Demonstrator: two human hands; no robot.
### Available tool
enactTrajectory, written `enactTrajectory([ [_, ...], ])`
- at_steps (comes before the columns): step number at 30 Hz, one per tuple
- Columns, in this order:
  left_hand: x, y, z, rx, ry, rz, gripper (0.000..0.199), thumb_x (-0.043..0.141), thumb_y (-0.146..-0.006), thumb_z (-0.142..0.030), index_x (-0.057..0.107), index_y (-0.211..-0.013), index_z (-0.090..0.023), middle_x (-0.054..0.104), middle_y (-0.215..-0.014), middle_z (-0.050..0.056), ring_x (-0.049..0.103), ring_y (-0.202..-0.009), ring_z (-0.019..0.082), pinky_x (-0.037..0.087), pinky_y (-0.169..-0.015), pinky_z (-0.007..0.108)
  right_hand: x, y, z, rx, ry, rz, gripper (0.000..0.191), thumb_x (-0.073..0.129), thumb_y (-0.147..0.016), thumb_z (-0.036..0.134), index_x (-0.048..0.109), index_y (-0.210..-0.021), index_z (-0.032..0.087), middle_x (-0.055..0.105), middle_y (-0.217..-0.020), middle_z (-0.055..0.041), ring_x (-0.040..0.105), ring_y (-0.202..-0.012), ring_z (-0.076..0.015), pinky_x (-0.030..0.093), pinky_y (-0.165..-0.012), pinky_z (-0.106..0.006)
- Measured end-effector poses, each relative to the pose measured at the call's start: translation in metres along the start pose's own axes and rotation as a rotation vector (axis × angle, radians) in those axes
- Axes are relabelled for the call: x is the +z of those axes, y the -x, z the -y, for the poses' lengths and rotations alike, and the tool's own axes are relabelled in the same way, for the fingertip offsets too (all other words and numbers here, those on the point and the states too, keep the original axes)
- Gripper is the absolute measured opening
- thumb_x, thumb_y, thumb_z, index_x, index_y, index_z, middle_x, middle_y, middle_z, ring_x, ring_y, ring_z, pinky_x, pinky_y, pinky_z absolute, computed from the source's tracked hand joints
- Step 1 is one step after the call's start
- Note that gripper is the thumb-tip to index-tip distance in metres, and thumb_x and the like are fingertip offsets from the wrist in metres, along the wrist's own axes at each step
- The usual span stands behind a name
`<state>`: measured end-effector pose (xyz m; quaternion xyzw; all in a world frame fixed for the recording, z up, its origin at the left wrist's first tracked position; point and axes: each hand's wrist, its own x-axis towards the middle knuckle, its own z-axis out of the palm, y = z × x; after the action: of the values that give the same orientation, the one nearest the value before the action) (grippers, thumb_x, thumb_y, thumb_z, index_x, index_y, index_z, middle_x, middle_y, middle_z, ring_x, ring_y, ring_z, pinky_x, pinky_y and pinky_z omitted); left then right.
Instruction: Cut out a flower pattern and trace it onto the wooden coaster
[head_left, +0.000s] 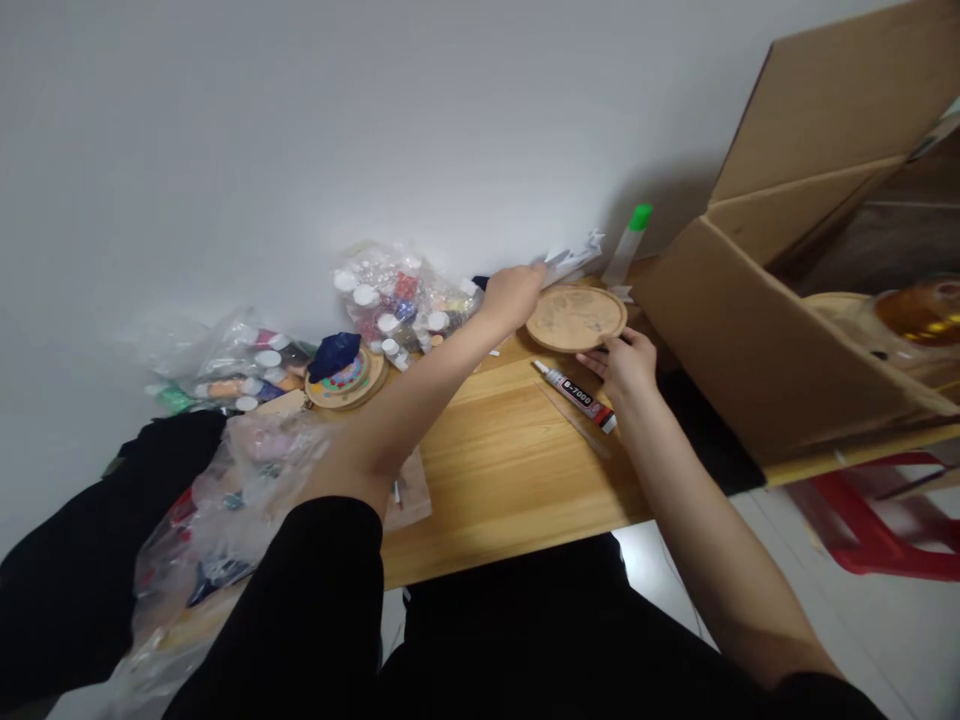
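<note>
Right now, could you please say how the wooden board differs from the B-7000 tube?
The wooden board is round and broad; the tube is long and narrow. The board is tan; the tube is black, white and red. The right hand holds the board's rim, while the tube lies on the table.

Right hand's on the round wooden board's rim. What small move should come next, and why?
Probably lift the round wooden board slightly with the right hand before bringing it nearer. That hand holds the near-right rim, and the glue tube lies on the table just in front, so sliding the board could knock it.
</note>
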<state>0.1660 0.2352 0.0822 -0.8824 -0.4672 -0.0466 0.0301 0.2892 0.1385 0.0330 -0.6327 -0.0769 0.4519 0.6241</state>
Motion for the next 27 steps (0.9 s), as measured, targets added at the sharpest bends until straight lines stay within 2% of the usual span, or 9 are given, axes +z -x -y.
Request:
enactTrajectory([
  [4, 0.0, -0.001, 0.0, 0.02, -0.057, -0.025, 0.034, 0.034, -0.096, -0.011, 0.058, -0.119, -0.01, 0.072, -0.101, 0.017, 0.068, -0.096, 0.024, 0.049, -0.079, 0.033, 0.025, -0.02, 0.002, 0.02, 0.054, 0.009, 0.021, 0.05, -0.076, 0.002, 0.049, -0.09, 0.017, 0.059, -0.073, 0.0013, 0.062, -0.062, -0.0076, 0.058, -0.058, -0.022],
  [7, 0.001, 0.003, -0.001, 0.053, -0.083, -0.018, 0.034, 0.034, -0.096, -0.01, 0.06, -0.117, -0.01, 0.072, -0.099, 0.017, 0.068, -0.095, 0.025, 0.049, -0.075, 0.032, 0.028, -0.026, 0.002, 0.016, 0.124, 0.047, 0.022, 0.05, -0.075, 0.002, 0.051, -0.091, 0.017, 0.062, -0.075, 0.0003, 0.062, -0.065, -0.0088, 0.059, -0.06, -0.025],
  [10, 0.005, 0.009, -0.004, 0.13, -0.081, 0.006, 0.032, 0.035, -0.098, -0.015, 0.063, -0.114, -0.012, 0.071, -0.1, 0.015, 0.067, -0.096, 0.024, 0.047, -0.073, 0.03, 0.019, -0.028, 0.003, 0.003, 0.235, 0.12, 0.017, 0.053, -0.075, 0.004, 0.054, -0.087, 0.015, 0.061, -0.068, -0.0006, 0.062, -0.061, -0.0098, 0.058, -0.06, -0.025],
  [13, 0.012, 0.015, -0.011, 0.249, -0.084, 0.045, 0.032, 0.04, -0.099, -0.027, 0.064, -0.112, -0.011, 0.069, -0.105, 0.016, 0.063, -0.105, 0.026, 0.045, -0.076, 0.032, 0.006, -0.031, 0.006, -0.017, 0.389, 0.175, 0.008, 0.06, -0.074, 0.009, 0.057, -0.08, 0.014, 0.058, -0.059, -0.0008, 0.059, -0.054, -0.0101, 0.056, -0.055, -0.025],
  [16, 0.023, 0.018, -0.019, 0.323, -0.107, 0.092, 0.038, 0.051, -0.094, -0.04, 0.062, -0.114, -0.009, 0.065, -0.111, 0.018, 0.058, -0.111, 0.029, 0.044, -0.079, 0.034, -0.006, -0.038, 0.009, -0.043, 0.578, 0.194, 0.003, 0.061, -0.074, 0.011, 0.059, -0.077, 0.012, 0.056, -0.054, -0.0022, 0.055, -0.047, -0.0111, 0.054, -0.051, -0.027],
  [20, 0.037, 0.018, -0.027, 0.325, -0.129, 0.106, 0.04, 0.06, -0.089, -0.036, 0.059, -0.116, -0.006, 0.062, -0.112, 0.02, 0.055, -0.112, 0.031, 0.042, -0.08, 0.035, -0.016, -0.05, 0.013, -0.12, 0.853, 0.205, 0.013, 0.054, -0.074, 0.009, 0.063, -0.082, 0.01, 0.058, -0.053, -0.004, 0.054, -0.046, -0.0143, 0.053, -0.053, -0.031],
  [22, 0.042, 0.019, -0.029, 0.311, -0.127, 0.095, 0.038, 0.06, -0.089, -0.03, 0.058, -0.117, -0.005, 0.062, -0.113, 0.021, 0.055, -0.112, 0.031, 0.042, -0.078, 0.034, -0.02, -0.052, 0.016, -0.18, 1.01, 0.199, 0.018, 0.053, -0.073, 0.009, 0.065, -0.086, 0.009, 0.059, -0.055, -0.0052, 0.058, -0.05, -0.0174, 0.053, -0.057, -0.033],
  [24, 0.046, 0.019, -0.03, 0.305, -0.122, 0.091, 0.033, 0.056, -0.091, -0.027, 0.059, -0.116, -0.005, 0.062, -0.111, 0.021, 0.056, -0.111, 0.031, 0.042, -0.075, 0.034, -0.023, -0.05, 0.018, -0.261, 1.178, 0.191, 0.021, 0.057, -0.071, 0.011, 0.066, -0.09, 0.009, 0.064, -0.064, -0.0083, 0.064, -0.063, -0.0214, 0.054, -0.066, -0.034],
  [27, 0.051, 0.02, -0.029, 0.311, -0.112, 0.085, 0.03, 0.044, -0.096, -0.021, 0.059, -0.115, -0.005, 0.063, -0.109, 0.021, 0.058, -0.107, 0.03, 0.041, -0.073, 0.033, -0.023, -0.038, 0.016, -0.406, 1.408, 0.161, 0.035, 0.068, -0.068, 0.022, 0.066, -0.1, 0.008, 0.068, -0.093, -0.0175, 0.066, -0.091, -0.0285, 0.051, -0.082, -0.037],
])
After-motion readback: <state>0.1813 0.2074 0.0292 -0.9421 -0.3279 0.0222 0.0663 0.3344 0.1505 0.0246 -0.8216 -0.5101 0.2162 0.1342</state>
